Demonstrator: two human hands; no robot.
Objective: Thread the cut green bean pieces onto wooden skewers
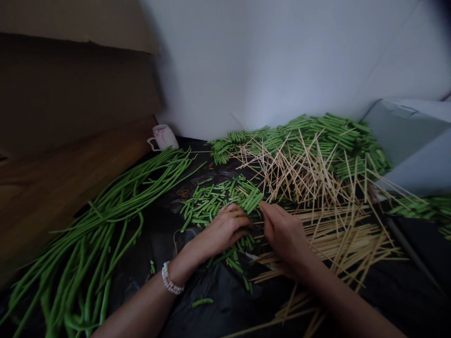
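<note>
My left hand (227, 227), wearing rings and a beaded bracelet, has its fingers curled over a heap of cut long bean pieces (207, 202). At its fingertips several pieces lie side by side in a neat row (252, 202). My right hand (283, 230) is closed in a pinch at the right end of that row, apparently on a bamboo skewer, most of which its fingers hide. Loose bamboo skewers (338, 239) lie beside and under the right forearm. What the left fingers grip is partly hidden.
Whole long beans (105, 220) spread along the left. Behind are stacked rows of cut beans (317, 136) with skewers (303, 169) jutting out. A white mug (165, 137) stands at the back left, a pale box (416, 136) at right. Black plastic sheeting (211, 319) covers the surface.
</note>
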